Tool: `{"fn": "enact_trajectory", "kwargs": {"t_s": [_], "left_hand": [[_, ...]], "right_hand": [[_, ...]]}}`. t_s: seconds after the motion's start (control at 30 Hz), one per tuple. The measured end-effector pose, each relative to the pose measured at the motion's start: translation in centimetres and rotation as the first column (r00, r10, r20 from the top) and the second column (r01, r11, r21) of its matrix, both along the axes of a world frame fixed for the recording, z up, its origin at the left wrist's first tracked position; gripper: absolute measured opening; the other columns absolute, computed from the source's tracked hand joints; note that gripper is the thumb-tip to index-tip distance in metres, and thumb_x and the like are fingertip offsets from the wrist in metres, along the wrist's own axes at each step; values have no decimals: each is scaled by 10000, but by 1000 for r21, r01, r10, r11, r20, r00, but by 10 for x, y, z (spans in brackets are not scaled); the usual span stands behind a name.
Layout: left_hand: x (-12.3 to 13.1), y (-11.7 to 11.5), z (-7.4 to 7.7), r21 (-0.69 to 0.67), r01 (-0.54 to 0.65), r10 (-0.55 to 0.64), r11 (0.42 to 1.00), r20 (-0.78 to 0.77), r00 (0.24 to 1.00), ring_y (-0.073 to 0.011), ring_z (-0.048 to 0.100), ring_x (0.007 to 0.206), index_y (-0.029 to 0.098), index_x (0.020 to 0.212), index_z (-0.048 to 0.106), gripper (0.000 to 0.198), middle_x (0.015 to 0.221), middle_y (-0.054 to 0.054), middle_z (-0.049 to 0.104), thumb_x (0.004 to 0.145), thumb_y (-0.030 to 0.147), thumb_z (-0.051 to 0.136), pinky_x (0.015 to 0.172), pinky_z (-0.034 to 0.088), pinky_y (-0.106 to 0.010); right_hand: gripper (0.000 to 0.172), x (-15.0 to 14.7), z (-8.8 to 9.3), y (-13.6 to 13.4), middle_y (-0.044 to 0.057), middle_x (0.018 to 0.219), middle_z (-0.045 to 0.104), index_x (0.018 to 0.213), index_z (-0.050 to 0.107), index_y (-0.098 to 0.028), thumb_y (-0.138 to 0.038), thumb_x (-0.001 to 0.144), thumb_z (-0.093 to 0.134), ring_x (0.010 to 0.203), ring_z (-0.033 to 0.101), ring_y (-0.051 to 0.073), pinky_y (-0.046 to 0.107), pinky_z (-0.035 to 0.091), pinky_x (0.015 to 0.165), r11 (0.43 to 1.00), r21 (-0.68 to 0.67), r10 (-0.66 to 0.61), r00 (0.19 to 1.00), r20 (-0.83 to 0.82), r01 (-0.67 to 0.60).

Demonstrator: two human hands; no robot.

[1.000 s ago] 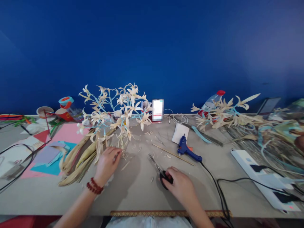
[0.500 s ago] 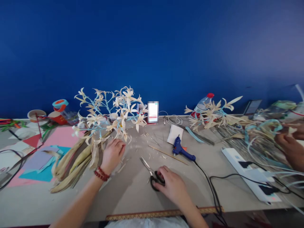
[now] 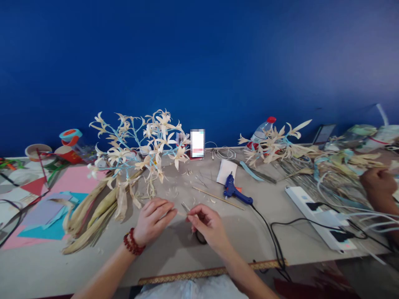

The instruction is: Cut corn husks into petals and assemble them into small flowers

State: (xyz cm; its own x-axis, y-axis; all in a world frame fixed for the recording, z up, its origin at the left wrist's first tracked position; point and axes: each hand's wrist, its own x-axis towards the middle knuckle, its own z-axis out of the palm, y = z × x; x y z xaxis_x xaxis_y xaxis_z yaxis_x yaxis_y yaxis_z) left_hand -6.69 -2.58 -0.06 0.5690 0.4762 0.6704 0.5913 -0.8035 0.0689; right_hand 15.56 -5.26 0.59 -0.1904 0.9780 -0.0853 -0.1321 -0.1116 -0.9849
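Observation:
My left hand [image 3: 153,220], with a red bead bracelet [image 3: 132,244] at the wrist, and my right hand [image 3: 208,226] meet fingertip to fingertip over the grey table [image 3: 174,257]. Both pinch a thin pale husk strip [image 3: 181,213] between them. Black-handled scissors [image 3: 200,238] lie on the table under my right hand, with the blade tip showing just above the fingers. A branch of pale husk flowers [image 3: 140,145] on blue stems stands behind my left hand. A bundle of dried husks [image 3: 93,209] lies to its left.
A blue glue gun [image 3: 233,193] and a wooden stick [image 3: 215,197] lie beyond my right hand. A black cable [image 3: 274,236] runs to a white power strip [image 3: 318,214]. Coloured paper [image 3: 52,209] sits left. Another person's hand [image 3: 377,185] works among husks at far right.
My right hand has let go of the scissors handle and moved up and left. My left hand has come away from the flower stems to meet it, and both now pinch the strip.

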Motion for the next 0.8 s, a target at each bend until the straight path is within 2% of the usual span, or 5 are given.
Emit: {"fn": "enact_trajectory", "kwargs": {"t_s": [0.17,0.23,0.33,0.43,0.8], "left_hand": [[18,-4,-3,-290,-111,221,951,383,897,-250,575,1079,266,1131,636,334,1127,-91,660,820,148,615,942,451,-434],[32,-10,-4,-539,-2,393,843,613,685,-260,539,1155,249,1233,559,396,1253,-111,583,839,223,598,934,464,-423],[50,-20,-4,-718,380,584,584,696,418,-251,565,1108,234,1170,582,330,1243,-106,585,851,322,588,871,492,-372],[62,-26,-3,-735,499,582,459,673,456,-217,595,974,189,951,669,195,1030,-83,661,836,339,620,855,467,-321],[74,-29,-4,-759,418,506,499,646,571,-146,535,693,181,763,651,176,726,-7,591,862,314,593,691,425,-252]], "right_hand": [[212,4,-4,-5,45,817,688,887,681,-185,-381,812,649,599,584,120,239,483,577,999,35,-8,999,41,6],[223,4,-6,-7,50,907,687,980,691,-206,-356,827,632,660,604,134,253,510,620,999,38,-6,997,73,3],[244,4,-7,-9,52,947,681,1048,687,-227,-332,850,590,727,622,156,267,532,650,998,51,23,997,69,-26],[240,5,-7,-12,44,911,681,1051,691,-233,-302,857,567,721,619,153,259,525,650,993,98,59,996,65,-66],[288,2,-9,-13,-13,717,647,948,563,-219,-386,767,710,613,588,121,227,470,592,999,-23,32,996,-84,-34]]}}
